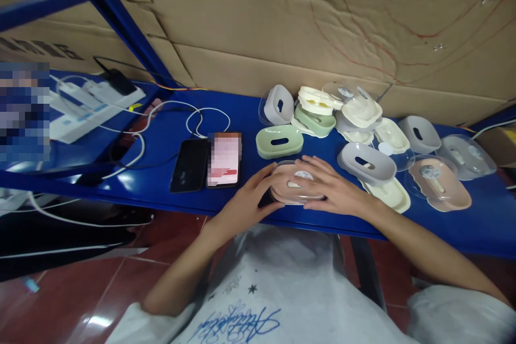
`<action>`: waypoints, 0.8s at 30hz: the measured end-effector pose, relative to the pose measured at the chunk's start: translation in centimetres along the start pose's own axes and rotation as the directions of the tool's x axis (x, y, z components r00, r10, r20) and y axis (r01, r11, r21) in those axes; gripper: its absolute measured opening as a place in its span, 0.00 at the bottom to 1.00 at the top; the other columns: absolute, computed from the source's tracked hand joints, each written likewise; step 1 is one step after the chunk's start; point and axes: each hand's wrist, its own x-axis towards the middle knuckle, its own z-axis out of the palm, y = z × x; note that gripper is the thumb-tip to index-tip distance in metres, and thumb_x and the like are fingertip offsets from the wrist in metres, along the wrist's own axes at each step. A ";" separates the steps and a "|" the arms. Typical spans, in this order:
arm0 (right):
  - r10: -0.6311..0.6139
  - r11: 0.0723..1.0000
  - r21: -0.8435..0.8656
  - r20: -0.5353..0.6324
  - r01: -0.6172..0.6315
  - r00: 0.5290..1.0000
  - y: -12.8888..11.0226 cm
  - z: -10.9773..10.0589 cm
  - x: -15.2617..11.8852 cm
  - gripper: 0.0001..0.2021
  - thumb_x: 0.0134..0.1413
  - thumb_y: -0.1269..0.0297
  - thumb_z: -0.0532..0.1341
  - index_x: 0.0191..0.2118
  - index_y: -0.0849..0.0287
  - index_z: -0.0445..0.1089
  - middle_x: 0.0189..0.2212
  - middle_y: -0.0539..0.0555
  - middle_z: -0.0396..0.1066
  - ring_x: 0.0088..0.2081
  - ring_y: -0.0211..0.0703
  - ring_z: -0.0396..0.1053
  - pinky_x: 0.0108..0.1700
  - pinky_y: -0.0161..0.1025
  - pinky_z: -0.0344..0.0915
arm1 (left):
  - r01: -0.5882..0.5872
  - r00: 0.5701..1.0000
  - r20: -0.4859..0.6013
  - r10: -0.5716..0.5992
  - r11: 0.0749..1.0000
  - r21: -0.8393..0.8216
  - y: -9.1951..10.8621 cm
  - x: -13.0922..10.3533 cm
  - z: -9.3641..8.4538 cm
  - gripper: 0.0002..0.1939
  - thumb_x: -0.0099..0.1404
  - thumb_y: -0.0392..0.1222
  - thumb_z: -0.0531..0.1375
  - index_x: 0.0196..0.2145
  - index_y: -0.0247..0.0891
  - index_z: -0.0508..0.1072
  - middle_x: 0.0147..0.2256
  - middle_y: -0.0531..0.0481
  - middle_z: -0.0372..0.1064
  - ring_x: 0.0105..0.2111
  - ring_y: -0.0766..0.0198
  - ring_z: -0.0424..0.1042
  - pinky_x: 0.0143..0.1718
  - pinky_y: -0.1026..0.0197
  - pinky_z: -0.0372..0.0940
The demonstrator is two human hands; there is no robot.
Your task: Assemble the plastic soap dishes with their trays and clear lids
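Note:
Near the front edge of the blue shelf, a pink oval plastic box [282, 193] under a clear lid sits between my hands. My left hand [264, 188] wraps round its left end, thumb at the near side and fingers over the top. From the right, my right hand [328, 185] grips the box with its fingers spread across the lid. A round pale label [303, 176] shows on the lid between the hands. Just behind the box lies a green oval tray [279, 150] with a slot in its bottom. A grey slotted tray [373, 169] rests to the right of my right hand.
Two phones, one dark [188, 166] and one lit [224, 164], lie at left. Behind them runs a white cable [209, 109]. Several cream, green and grey box parts [318, 102] stand at the back. A pink box part [453, 196] lies at right. Cardboard [250, 21] backs the shelf.

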 end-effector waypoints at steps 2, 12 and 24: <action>-0.007 0.999 -0.037 0.024 0.008 1.000 0.4 -0.1 0.0 0.37 0.66 0.53 0.69 0.76 0.46 0.59 0.77 0.59 0.54 0.78 0.58 0.50 0.76 0.66 0.54 | -0.005 1.000 0.009 0.005 1.000 0.003 -0.1 0.0 0.0 0.35 0.74 0.46 0.66 0.73 0.53 0.58 0.74 0.41 0.56 0.73 0.48 0.60 0.71 0.40 0.64; -0.066 0.985 -0.154 0.070 0.076 0.995 -0.2 -0.4 -0.1 0.37 0.66 0.49 0.68 0.76 0.47 0.59 0.74 0.59 0.60 0.78 0.59 0.48 0.76 0.70 0.51 | -0.003 1.000 0.006 0.003 1.000 -0.024 -0.3 -0.2 0.0 0.34 0.73 0.46 0.67 0.71 0.54 0.61 0.72 0.43 0.60 0.72 0.49 0.62 0.71 0.40 0.64; -0.056 0.995 -0.076 0.037 0.059 0.998 -0.4 0.3 -0.1 0.36 0.68 0.53 0.67 0.76 0.49 0.57 0.75 0.58 0.58 0.79 0.59 0.46 0.75 0.64 0.59 | -0.007 1.000 -0.003 0.007 0.997 -0.077 -0.4 -0.2 -0.2 0.33 0.74 0.45 0.66 0.71 0.54 0.60 0.71 0.42 0.59 0.72 0.50 0.62 0.73 0.41 0.62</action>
